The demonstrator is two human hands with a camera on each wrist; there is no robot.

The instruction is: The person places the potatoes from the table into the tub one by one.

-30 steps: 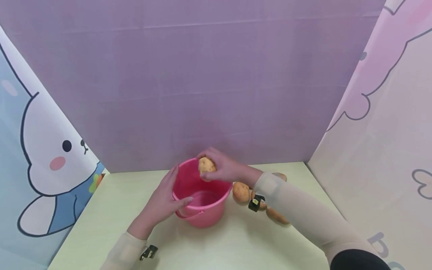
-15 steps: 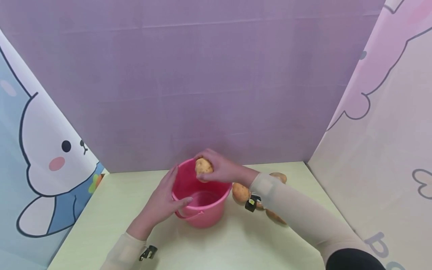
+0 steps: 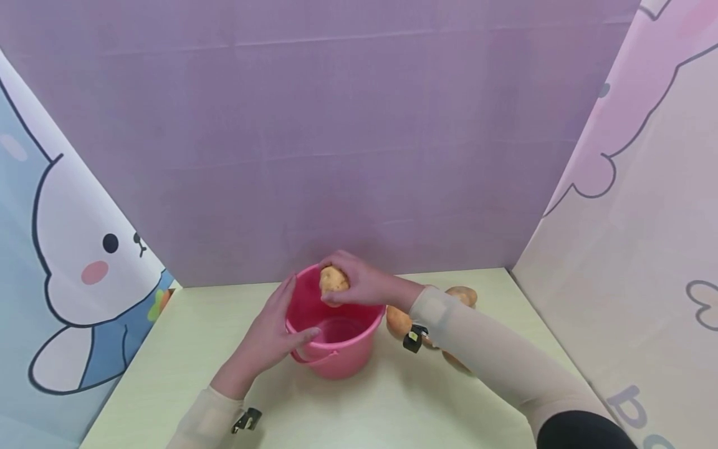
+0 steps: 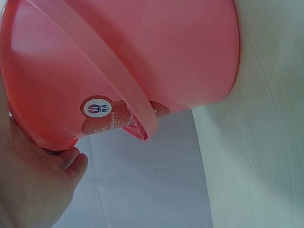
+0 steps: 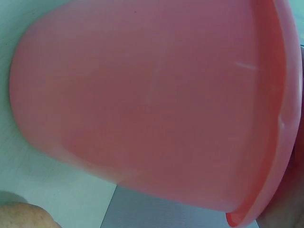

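Observation:
A pink plastic bucket (image 3: 343, 366) stands upright on the pale tabletop, its handle hanging on the near side. My left hand (image 3: 270, 337) grips the left part of its rim, the thumb reaching over the opening. In the left wrist view, the bucket's wall (image 4: 185, 52) carries a red label, with curled fingers of the left hand (image 4: 33, 183) at the rim. My right hand (image 3: 367, 282) holds a yellowish potato (image 3: 333, 285) over the bucket's mouth. The right wrist view is mostly filled by the bucket's side (image 5: 142, 104); the held potato is hidden there.
Several potatoes (image 3: 398, 321) lie on the table to the right of the bucket, partly hidden under the right forearm. One loose potato (image 5: 26, 216) shows at a corner of the right wrist view. A purple backdrop (image 3: 359, 156) rises behind the table (image 3: 224, 324).
My right hand has moved slightly left over the bucket with the potato, and a little down. The left hand and the bucket look unmoved.

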